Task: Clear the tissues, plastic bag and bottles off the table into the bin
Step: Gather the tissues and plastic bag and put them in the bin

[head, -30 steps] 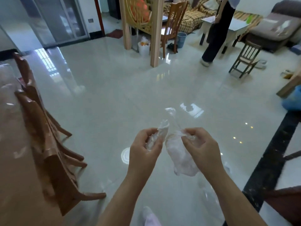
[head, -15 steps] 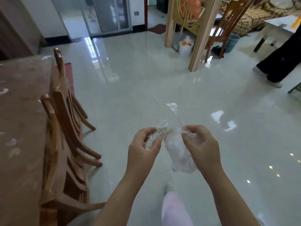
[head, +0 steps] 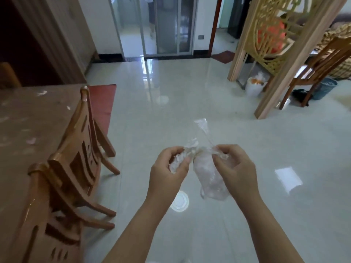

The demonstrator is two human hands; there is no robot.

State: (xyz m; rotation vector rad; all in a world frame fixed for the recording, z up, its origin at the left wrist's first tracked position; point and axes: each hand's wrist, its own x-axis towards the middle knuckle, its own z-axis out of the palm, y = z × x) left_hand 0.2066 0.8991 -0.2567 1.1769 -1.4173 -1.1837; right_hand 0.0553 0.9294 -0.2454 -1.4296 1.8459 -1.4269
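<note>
Two hands work just right of the table (head: 28,118), past its two chairs (head: 76,149). The left hand (head: 169,173) is curled round one crumpled tissue (head: 180,158), and the right hand (head: 235,168) pinches the neck of one clear plastic bag (head: 209,179) hanging between them. Compared with half a second ago, both grips are unchanged, and more of the table shows

Two hands (head: 168,168) (head: 236,168), one plastic bag (head: 209,175), one tissue wad (head: 180,158), three chairs (head: 83,133) (head: 47,196) (head: 322,59), one desk (head: 28,120) and one round lid (head: 179,203) are showing in the room.
</note>
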